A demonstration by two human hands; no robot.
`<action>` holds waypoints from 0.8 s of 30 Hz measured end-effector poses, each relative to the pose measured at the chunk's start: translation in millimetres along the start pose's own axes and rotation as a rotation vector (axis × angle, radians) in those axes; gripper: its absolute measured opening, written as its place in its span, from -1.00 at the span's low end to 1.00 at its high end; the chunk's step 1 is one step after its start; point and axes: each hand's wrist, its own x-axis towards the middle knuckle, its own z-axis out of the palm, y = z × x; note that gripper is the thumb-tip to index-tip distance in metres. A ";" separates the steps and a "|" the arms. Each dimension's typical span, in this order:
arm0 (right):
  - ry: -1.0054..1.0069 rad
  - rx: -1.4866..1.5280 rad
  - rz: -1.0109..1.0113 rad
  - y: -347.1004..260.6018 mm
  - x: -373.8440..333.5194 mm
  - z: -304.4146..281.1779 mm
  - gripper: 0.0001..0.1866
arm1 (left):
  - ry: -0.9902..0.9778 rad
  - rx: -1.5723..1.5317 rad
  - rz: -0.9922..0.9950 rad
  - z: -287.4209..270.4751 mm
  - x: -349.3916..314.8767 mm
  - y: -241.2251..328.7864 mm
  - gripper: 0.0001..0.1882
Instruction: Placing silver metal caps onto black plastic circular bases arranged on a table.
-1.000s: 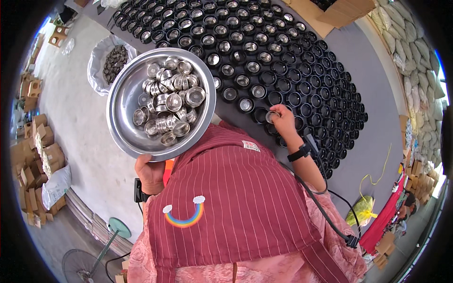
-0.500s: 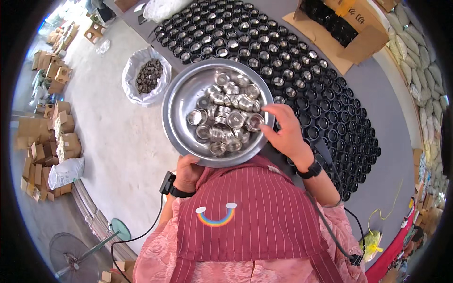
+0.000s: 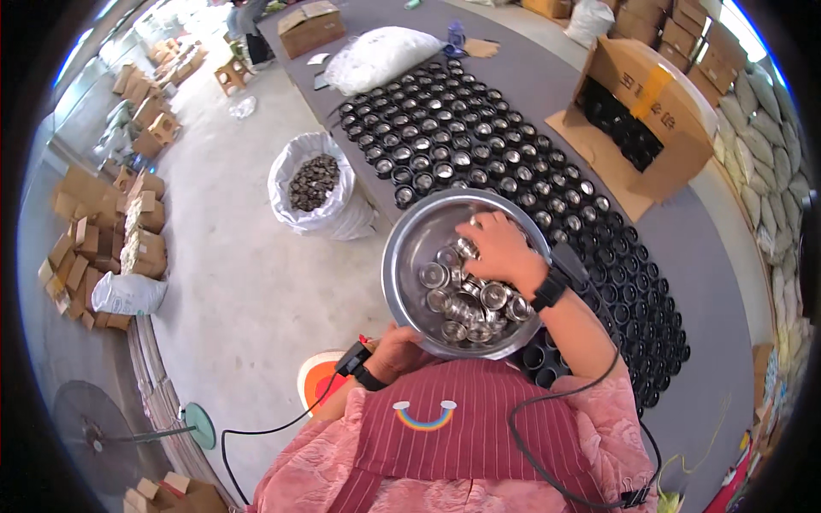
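Clearly, the left hand [image 3: 399, 349] grips the lower-left rim of a wide, round, shiny metal bowl [image 3: 413, 250], its far fingers hidden, presumably underneath to bear the weight. The bowl sits just in front of a maroon, white-striped cloth apron [image 3: 479, 419], perhaps steadied by the body; whether they touch is hard to tell. Inside, small, shallow, round silver metal cups [image 3: 493, 296] lie heaped loosely, likely so that one can be picked out at a time. The right hand [image 3: 503, 248] reaches in from above, fingers bent down among the cups; whether it grasps one cannot be told.

Beyond, a broad grey desk [image 3: 705, 299] carries close rows of black, round, open-topped pieces [image 3: 630, 235], apparently spread in one layer so that every opening is reachable. Many of the farther ones have silver inside, while those nearer at the right look dark. Left of the desk, a white plastic sack [image 3: 342, 218] stands open, probably for easy access to its small, dark pieces [image 3: 315, 182].
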 end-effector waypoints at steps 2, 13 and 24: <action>-0.007 -0.069 -0.136 12.0 -7.2 -5.4 -0.27 | -0.026 -0.049 0.000 1.3 0.1 -1.7 -0.29; -0.303 -0.138 -0.424 31.0 -5.8 -19.3 -0.25 | -0.096 -0.117 -0.152 13.8 -1.0 -12.4 -0.27; -0.101 -0.073 -0.183 19.3 -0.8 1.7 -0.33 | -0.103 -0.060 -0.091 17.3 4.0 -15.1 -0.27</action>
